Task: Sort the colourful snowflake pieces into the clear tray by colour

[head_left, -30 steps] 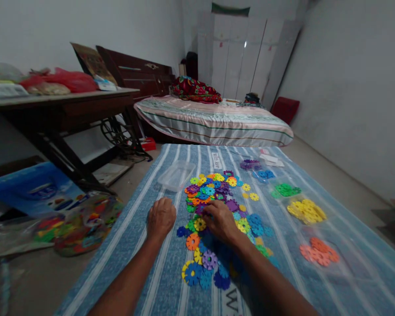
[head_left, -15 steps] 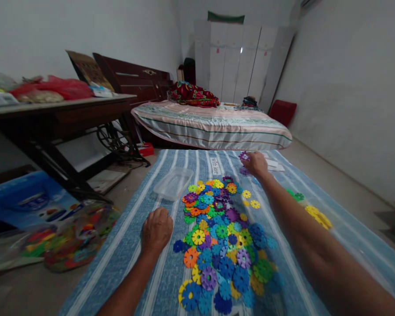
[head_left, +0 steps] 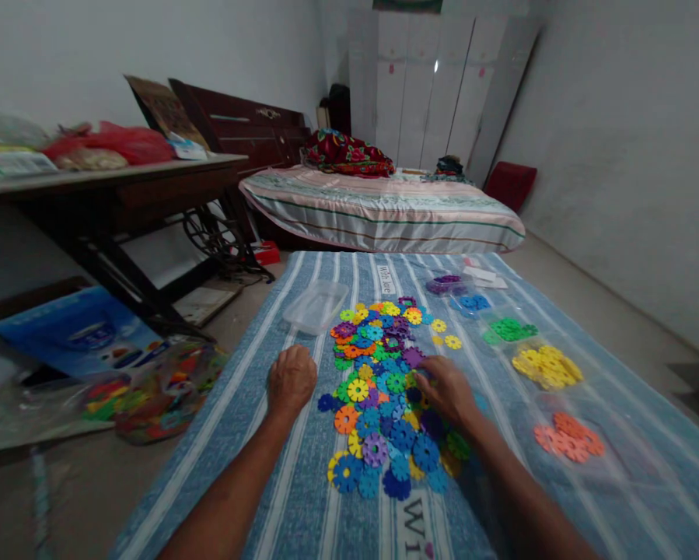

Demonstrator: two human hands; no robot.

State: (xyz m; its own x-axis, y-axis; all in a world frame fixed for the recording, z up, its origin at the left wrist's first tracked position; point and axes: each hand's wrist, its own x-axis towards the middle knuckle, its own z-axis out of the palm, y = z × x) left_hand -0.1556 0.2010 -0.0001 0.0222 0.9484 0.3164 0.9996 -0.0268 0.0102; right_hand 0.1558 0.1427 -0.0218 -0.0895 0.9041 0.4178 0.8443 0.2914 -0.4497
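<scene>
A heap of mixed coloured plastic snowflake discs (head_left: 384,381) lies in the middle of a blue striped mat (head_left: 291,498). My right hand (head_left: 448,391) rests on the right side of the heap, its fingers curled down among the discs; what they grip is hidden. My left hand (head_left: 291,379) sits closed in a loose fist on the mat just left of the heap. Sorted groups lie to the right: purple discs (head_left: 444,284), blue discs (head_left: 471,302), green discs (head_left: 508,330), yellow discs (head_left: 547,368) and orange discs (head_left: 569,435).
A clear plastic tub (head_left: 316,306) stands at the heap's far left. A bag of coloured pieces (head_left: 162,385) and a blue box (head_left: 78,336) lie on the floor to the left, under a dark table (head_left: 116,187). A bed (head_left: 384,214) is beyond the mat.
My right hand has drawn back from the purple group at the far end to the heap's right side. My left hand has stayed put.
</scene>
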